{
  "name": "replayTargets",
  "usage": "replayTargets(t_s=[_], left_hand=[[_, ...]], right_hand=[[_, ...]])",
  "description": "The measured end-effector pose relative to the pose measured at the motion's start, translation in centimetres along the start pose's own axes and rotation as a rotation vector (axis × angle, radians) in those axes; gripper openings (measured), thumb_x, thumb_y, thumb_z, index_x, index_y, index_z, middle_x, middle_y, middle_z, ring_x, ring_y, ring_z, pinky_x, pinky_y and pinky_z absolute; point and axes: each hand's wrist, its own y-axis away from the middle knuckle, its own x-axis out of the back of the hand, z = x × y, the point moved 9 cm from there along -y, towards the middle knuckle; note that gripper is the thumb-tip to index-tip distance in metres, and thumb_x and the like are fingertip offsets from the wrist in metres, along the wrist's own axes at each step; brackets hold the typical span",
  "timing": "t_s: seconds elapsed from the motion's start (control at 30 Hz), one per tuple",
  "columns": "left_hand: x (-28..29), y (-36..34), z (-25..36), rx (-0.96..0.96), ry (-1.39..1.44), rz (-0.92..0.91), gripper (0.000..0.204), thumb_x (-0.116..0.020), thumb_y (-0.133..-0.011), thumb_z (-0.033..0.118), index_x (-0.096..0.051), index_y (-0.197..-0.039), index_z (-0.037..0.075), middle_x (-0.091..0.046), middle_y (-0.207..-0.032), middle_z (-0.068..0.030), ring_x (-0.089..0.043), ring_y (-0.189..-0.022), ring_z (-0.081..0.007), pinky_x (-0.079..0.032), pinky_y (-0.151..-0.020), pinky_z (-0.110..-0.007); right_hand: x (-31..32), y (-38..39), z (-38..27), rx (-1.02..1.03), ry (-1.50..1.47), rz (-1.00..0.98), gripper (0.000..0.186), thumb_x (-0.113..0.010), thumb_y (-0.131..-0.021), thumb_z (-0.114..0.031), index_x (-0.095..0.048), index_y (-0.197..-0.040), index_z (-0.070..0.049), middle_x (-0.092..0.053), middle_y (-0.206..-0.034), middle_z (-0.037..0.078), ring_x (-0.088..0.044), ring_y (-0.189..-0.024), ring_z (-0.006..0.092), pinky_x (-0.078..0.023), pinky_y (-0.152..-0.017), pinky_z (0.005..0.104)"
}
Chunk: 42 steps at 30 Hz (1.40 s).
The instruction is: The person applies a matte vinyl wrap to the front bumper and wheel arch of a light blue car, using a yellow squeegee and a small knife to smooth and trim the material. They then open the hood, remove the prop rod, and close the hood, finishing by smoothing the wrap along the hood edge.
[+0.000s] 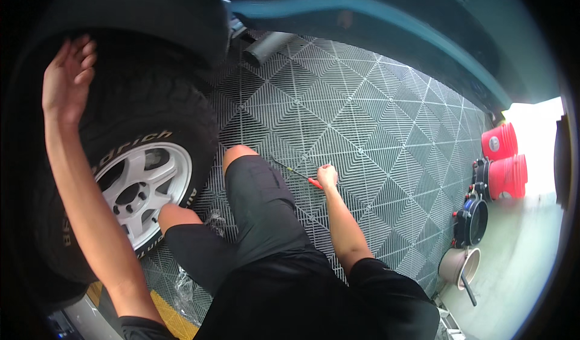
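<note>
My left hand (70,77) is raised at the far left, in front of the dark wheel arch and the top of the tyre (181,98). Its fingers are loosely bent and apart, and nothing shows in them. Low over the tiled floor, to the right of my knees, my right hand (327,175) is closed on a thin red-handled tool (315,183). The tool's slim dark shaft points up and left, with a small yellowish part along it; its tip is too fine to make out. A white spoked wheel (175,165) sits beside my left knee.
Overhead runs the vehicle's dark blue body (374,19), with a grey pipe (266,48) beneath it. Red buckets (507,177), black round containers (470,222) and a beige pot (454,266) line the right side. Clear plastic wrapping (184,288) lies by my legs on the ribbed floor (386,134).
</note>
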Motion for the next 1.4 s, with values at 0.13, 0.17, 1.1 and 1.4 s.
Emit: replayTargets(t_s=[0.13, 0.17, 1.1, 1.4], left_hand=[[1.7, -1.8, -0.4, 0.097, 0.364, -0.169, 0.017, -0.039, -0.109, 0.013, -0.047, -0.109, -0.002, -0.042, -0.091, -0.0052, -0.038, -0.071, -0.0079, -0.032, -0.043, -0.014], [1.1, -1.8, -0.3, 0.112, 0.448, -0.287, 0.016, -0.039, -0.109, 0.011, -0.047, -0.11, -0.002, -0.043, -0.092, -0.0055, -0.039, -0.071, -0.0078, -0.032, -0.042, -0.015], [-0.7, 9.2, 2.8, -0.221, -0.594, 0.275, 0.042, -0.061, -0.101, 0.021, -0.058, -0.135, -0.004, -0.067, -0.124, -0.0209, -0.067, -0.112, -0.0258, -0.051, -0.099, -0.035], [-1.4, 7.8, 6.3, -0.346, -1.235, 0.18, 0.049, -0.068, -0.085, -0.001, -0.06, -0.133, -0.001, -0.067, -0.119, -0.0295, -0.066, -0.115, -0.0408, -0.053, -0.096, -0.041]], right_hand=[[0.8, -1.0, 2.1, -0.1, 0.089, 0.133, 0.05, -0.066, -0.089, -0.039, -0.062, -0.116, 0.002, -0.07, -0.113, 0.028, -0.067, -0.109, 0.0428, -0.051, -0.096, 0.0486], [0.7, -1.0, 2.4, -0.126, 0.107, 0.16, 0.055, -0.067, -0.09, -0.043, -0.059, -0.118, 0.004, -0.069, -0.113, 0.029, -0.067, -0.108, 0.0435, -0.052, -0.095, 0.049], [8.4, 39.9, -57.0, 1.199, -1.294, -0.86, 0.025, -0.063, -0.097, -0.002, -0.06, -0.119, 0.008, -0.066, -0.1, 0.009, -0.065, -0.088, 0.0133, -0.055, -0.075, 0.026], [7.7, 40.7, -60.8, 1.195, -1.318, -0.812, 0.017, -0.059, -0.097, 0.002, -0.064, -0.112, 0.008, -0.068, -0.099, 0.01, -0.065, -0.086, 0.0127, -0.055, -0.072, 0.0258]])
